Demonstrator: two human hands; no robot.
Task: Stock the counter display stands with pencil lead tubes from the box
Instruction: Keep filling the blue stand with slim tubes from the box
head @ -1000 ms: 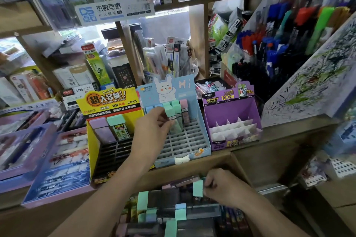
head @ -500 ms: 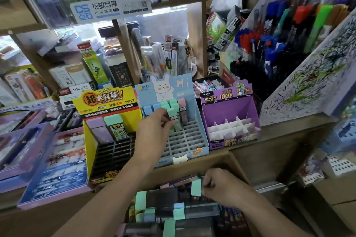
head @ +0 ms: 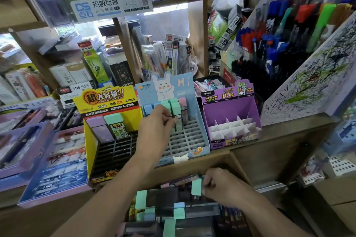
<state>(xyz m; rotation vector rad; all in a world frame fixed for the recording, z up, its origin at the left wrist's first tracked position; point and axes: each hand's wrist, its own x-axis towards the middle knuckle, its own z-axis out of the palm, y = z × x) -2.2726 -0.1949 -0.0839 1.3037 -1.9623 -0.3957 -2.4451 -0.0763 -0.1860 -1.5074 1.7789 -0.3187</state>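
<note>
Three display stands sit on the wooden counter: a yellow stand (head: pixel 107 102) with a black grid, a blue rabbit stand (head: pixel 192 140) with a grey grid, and a purple stand (head: pixel 231 113) with white dividers. My left hand (head: pixel 156 131) pinches a green-capped lead tube (head: pixel 178 119) standing in the blue stand's second row. Several tubes fill its back row. Below the counter, an open cardboard box (head: pixel 238 161) holds dark tubes with green, blue and pink caps (head: pixel 173 204). My right hand (head: pixel 221 186) grips a green-capped tube (head: pixel 196 186) lying in the box.
Flat purple and blue trays (head: pixel 54 163) of stationery lie left of the yellow stand. A slanted scribble test board (head: pixel 312 82) and a rack of markers (head: pixel 279 44) rise at the right. Shelves of boxed pens stand behind the stands.
My left hand has pushed the green-capped tube a little lower into the blue stand's grid. My right hand stays on the tube in the box, barely shifted.
</note>
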